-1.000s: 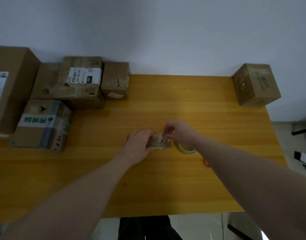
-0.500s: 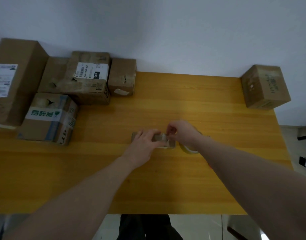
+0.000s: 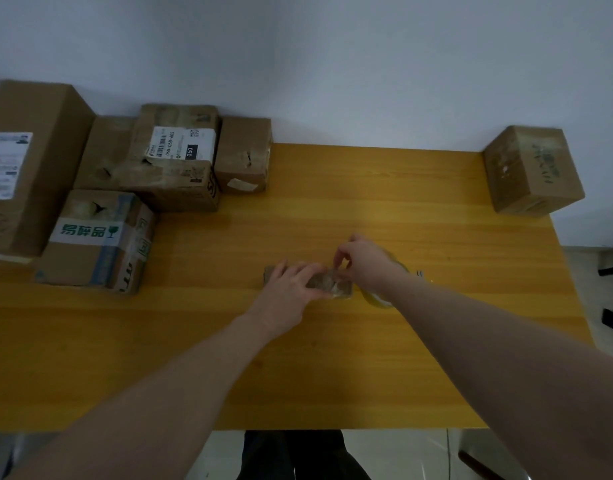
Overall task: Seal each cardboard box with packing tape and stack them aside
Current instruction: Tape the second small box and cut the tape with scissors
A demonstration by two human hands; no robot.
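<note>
Little has moved: our left hand (image 3: 291, 282) still presses flat-fingered on the small box (image 3: 329, 284) at the middle of the table (image 3: 333, 358). Right of the box, our right hand (image 3: 358, 259) pinches the tape end; the tape roll (image 3: 378, 299) lies beside. We judge smoothing it down firmly, without wrinkles, matters most.

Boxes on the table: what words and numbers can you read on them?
"易碎品", green, with a glass sign: white label on the front-left box.
"060-06B-A05" (roughly) and "060": shipping label on the stacked box.
Tall left box's label: too small to read.
Right box's dark scrawl: too blurred to read.
</note>
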